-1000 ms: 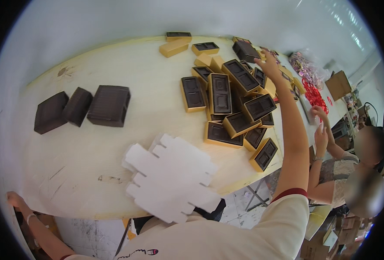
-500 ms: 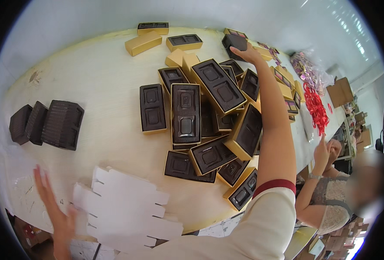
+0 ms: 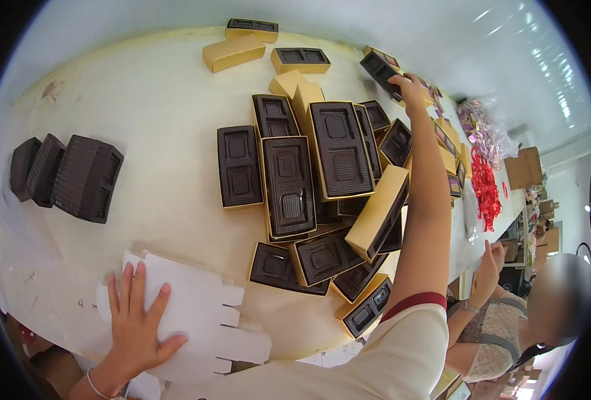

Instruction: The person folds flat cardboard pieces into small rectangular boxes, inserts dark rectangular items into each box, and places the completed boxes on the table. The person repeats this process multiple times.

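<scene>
Two hands are at work, and I log them near to far. The left hand (image 3: 137,327) now lies flat on the white card blank (image 3: 195,313) at the near table (image 3: 142,107) edge, fingers spread wide and holding nothing; a second ago it hung below the edge and half a second ago it was only rising toward the card. I judge that the card is now pinned in place. Part of the card overhangs the near rim, so there is little margin on that side.

Beyond it lies the pile of gold boxes (image 3: 309,180) with dark inserts, stacked loosely and leaning on one another; it sits closer in the view than before. Left of the pile the tabletop is open as far as the stack of dark trays (image 3: 69,175) near the left rim.

Farthest out, the right hand (image 3: 409,88) remains extended over the pile, fingers closed on a dark insert (image 3: 381,69) at the far edge. A second person (image 3: 502,320) stands close on the right, which limits room there.
</scene>
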`<state>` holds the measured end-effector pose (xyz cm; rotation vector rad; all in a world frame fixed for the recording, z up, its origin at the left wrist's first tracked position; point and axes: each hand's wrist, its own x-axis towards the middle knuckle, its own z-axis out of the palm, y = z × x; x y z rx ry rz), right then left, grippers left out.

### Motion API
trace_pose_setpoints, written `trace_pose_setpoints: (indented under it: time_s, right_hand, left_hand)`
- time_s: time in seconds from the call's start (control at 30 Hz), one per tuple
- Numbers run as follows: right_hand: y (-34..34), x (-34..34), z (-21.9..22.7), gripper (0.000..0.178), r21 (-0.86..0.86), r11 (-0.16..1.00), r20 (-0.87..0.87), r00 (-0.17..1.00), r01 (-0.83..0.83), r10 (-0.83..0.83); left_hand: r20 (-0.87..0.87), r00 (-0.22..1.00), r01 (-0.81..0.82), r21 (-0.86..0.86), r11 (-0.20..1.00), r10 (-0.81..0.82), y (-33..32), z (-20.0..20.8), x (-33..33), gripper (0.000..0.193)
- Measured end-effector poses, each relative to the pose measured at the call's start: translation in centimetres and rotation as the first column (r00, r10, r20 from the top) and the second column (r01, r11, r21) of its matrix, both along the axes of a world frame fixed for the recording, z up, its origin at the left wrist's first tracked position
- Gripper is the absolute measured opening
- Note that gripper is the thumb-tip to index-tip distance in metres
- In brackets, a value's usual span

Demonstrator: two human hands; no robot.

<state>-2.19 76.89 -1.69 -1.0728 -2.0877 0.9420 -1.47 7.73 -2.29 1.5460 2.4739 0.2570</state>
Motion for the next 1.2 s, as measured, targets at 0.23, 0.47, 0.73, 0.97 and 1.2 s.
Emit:
trace_pose_setpoints:
  time_s: [0.23,0.47,0.73,0.97,1.2]
  right_hand:
    - [-11.4,2.7,10.1,0.042,-0.308,0.803,-0.537,0.790,-0.510,0.296]
    - [-36.4,3.4,16.5,0.076,0.200,0.348,0.148,0.380,-0.916,0.913]
    - [-42.5,-4.0,10.9,0.082,-0.075,0.188,0.534,0.120,-0.979,0.837]
    - [-43.2,-8.1,4.2,0.096,0.191,0.206,0.567,0.280,-0.960,0.775]
    - [-42.9,-7.9,0.2,0.047,-0.174,0.579,0.003,0.588,-0.797,0.809]
  left_hand:
    - [0.039,0.999,-0.008,0.024,1.000,0.007,-0.1,0.7,0.0,0.074]
    - [0.025,0.998,0.051,0.230,0.972,-0.058,-0.7,-0.3,0.0,0.071]
    - [-0.026,0.978,-0.136,0.674,0.726,0.207,-4.7,2.1,-10.2,0.063]
    - [0.061,0.888,-0.436,0.423,0.794,0.455,-3.2,-0.5,-18.1,0.072]
    - [0.183,0.860,-0.509,0.343,0.789,0.476,-2.4,-0.7,-20.6,0.074]
